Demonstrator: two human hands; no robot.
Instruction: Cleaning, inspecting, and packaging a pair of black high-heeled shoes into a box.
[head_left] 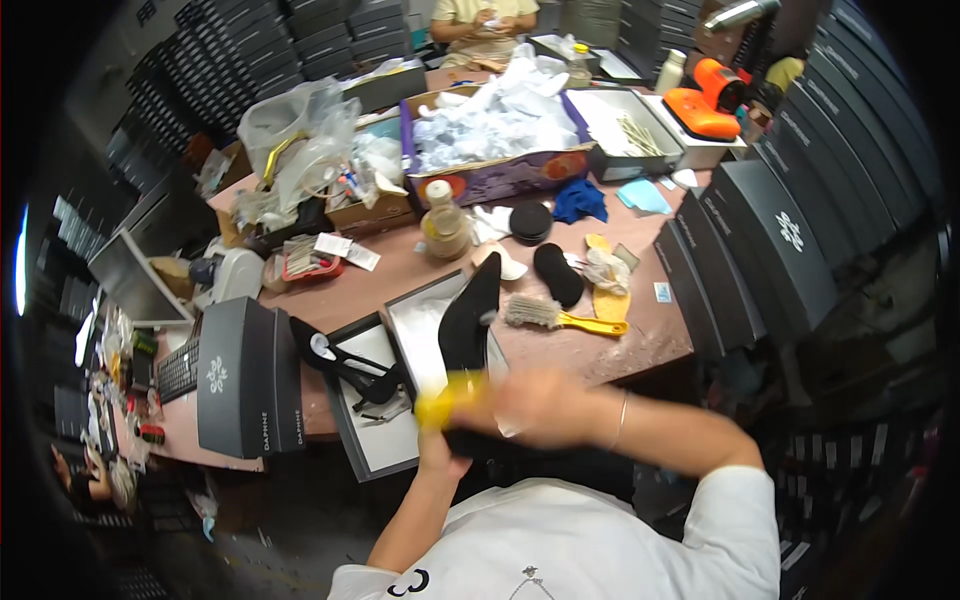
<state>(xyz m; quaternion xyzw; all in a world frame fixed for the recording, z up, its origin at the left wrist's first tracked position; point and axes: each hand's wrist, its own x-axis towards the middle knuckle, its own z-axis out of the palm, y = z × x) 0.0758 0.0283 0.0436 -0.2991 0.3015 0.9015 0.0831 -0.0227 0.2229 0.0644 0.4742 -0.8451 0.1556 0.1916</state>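
Observation:
A black pointed-toe shoe [468, 320] is tilted with its toe pointing up and away, over an opened box [415, 315] with white lining. My left hand [437, 455] is closed around the lower end of the shoe, partly hidden by my right hand. Across the shoe, my right hand [535, 408] is smeared by motion and closed on a yellow thing [448, 398] whose kind I cannot make out. Another black high-heeled shoe [345, 365] lies in the grey box half [385, 455] to the left. A brush [565, 317] with a yellow handle lies to the right.
Behind are a black pad [558, 275], a round black tin [531, 222], a bottle [443, 222] and a purple carton [500, 178] of crumpled tissue. Stacked dark shoeboxes [770, 240] line the right. A monitor [135, 275] stands left. Another person [485, 25] sits opposite.

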